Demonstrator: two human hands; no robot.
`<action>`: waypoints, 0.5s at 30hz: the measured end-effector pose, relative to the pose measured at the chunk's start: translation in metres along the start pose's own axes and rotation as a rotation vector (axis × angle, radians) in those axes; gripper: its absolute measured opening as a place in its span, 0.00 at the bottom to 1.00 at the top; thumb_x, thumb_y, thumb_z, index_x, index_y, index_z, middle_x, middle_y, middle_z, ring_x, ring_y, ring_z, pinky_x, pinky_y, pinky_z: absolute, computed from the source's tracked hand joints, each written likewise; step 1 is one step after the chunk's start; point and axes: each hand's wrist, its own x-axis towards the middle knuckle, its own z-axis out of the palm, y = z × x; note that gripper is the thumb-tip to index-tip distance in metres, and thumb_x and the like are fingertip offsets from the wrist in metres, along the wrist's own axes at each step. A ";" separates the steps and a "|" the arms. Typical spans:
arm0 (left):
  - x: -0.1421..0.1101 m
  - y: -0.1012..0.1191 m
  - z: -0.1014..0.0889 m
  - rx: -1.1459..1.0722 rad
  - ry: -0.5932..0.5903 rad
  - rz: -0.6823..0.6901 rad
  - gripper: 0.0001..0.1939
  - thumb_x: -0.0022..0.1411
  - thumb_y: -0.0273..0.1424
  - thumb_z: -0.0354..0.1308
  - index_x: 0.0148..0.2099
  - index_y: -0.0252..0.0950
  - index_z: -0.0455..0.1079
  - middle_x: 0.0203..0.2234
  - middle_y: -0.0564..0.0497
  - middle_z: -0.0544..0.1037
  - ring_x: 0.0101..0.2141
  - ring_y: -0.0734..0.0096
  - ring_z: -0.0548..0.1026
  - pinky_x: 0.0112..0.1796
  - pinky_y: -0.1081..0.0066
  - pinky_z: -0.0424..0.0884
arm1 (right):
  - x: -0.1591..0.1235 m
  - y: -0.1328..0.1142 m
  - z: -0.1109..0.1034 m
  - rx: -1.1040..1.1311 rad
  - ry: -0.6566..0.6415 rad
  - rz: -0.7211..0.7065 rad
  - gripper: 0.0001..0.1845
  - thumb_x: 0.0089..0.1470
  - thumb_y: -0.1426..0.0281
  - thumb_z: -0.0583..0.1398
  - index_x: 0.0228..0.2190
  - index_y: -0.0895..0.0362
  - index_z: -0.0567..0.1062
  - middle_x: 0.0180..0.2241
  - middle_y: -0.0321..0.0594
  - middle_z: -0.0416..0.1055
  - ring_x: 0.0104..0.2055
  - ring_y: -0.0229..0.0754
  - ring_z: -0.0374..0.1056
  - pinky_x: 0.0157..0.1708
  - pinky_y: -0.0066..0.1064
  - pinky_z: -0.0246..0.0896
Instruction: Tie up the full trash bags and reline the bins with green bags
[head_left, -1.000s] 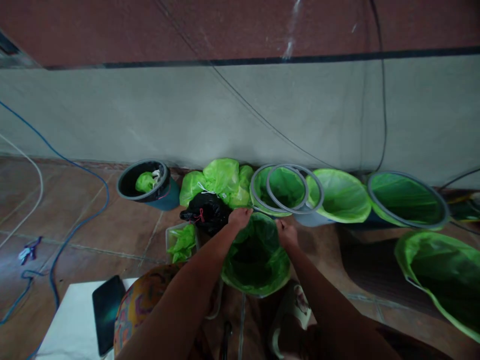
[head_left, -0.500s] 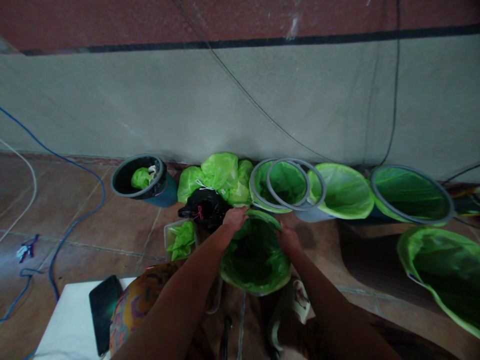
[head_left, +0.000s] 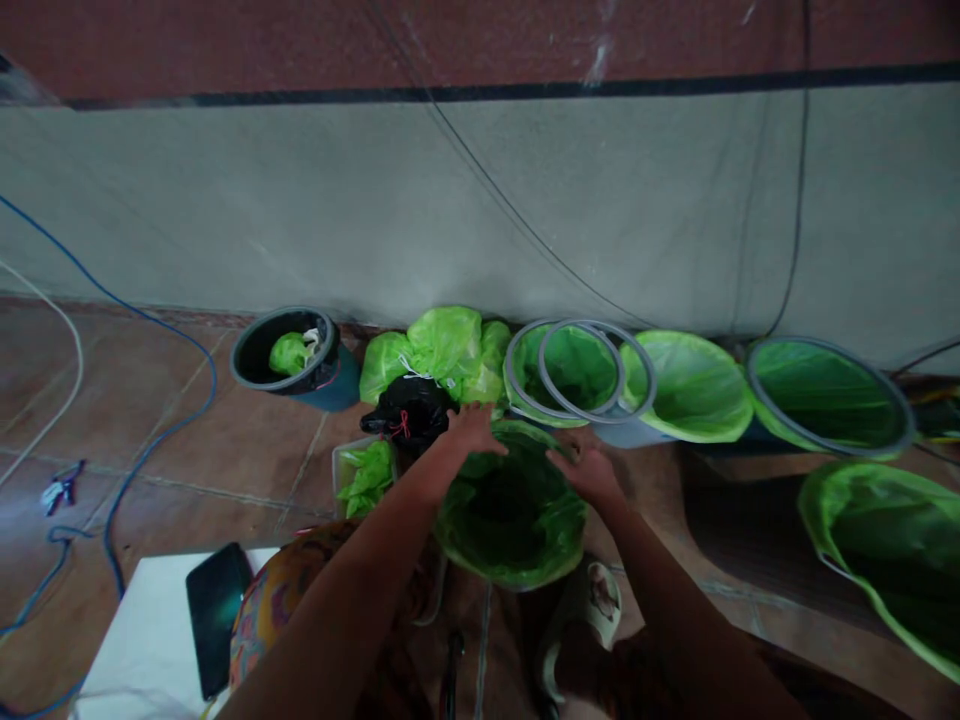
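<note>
fingers of the left hand (head_left: 471,430) and right hand (head_left: 589,468) lay spread, gripping nothing, on the far rim of a bin lined with a green bag (head_left: 512,515) (crinkled, glossy) on the tiled floor. beyond, two grey rings (head_left: 577,372) topped another lined bin; a black bucket (head_left: 289,358) held crumpled green plastic.

You are facing a grey wall (head_left: 300,220) topped by a reddish band (head_left: 225,45), standing on brown tiled floor (head_left: 187,420) in what seems dim light.
</note>
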 end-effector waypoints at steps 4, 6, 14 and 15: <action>0.013 0.018 -0.003 -0.100 0.103 0.159 0.29 0.65 0.49 0.53 0.63 0.42 0.65 0.59 0.45 0.72 0.58 0.56 0.71 0.56 0.62 0.67 | 0.019 -0.023 -0.003 0.047 0.089 -0.091 0.20 0.65 0.63 0.51 0.50 0.59 0.75 0.48 0.49 0.77 0.51 0.47 0.73 0.52 0.34 0.64; 0.017 0.023 0.004 -0.063 0.108 0.245 0.20 0.70 0.42 0.49 0.57 0.40 0.71 0.53 0.46 0.78 0.53 0.62 0.75 0.54 0.65 0.69 | 0.026 -0.032 0.002 0.003 0.042 -0.124 0.18 0.65 0.66 0.51 0.48 0.57 0.77 0.48 0.47 0.78 0.49 0.46 0.74 0.51 0.33 0.64; 0.021 0.020 0.033 0.037 0.060 0.307 0.15 0.69 0.33 0.51 0.52 0.36 0.73 0.47 0.43 0.80 0.49 0.62 0.77 0.51 0.68 0.71 | 0.028 -0.030 0.013 -0.267 -0.163 -0.113 0.19 0.65 0.66 0.53 0.52 0.57 0.75 0.43 0.49 0.80 0.45 0.48 0.75 0.44 0.31 0.63; 0.021 0.020 0.032 0.037 0.055 0.295 0.15 0.69 0.32 0.52 0.53 0.36 0.73 0.47 0.43 0.80 0.48 0.62 0.77 0.51 0.67 0.71 | 0.028 -0.029 0.012 -0.284 -0.178 -0.105 0.19 0.64 0.66 0.54 0.52 0.58 0.75 0.43 0.49 0.80 0.45 0.48 0.75 0.43 0.31 0.63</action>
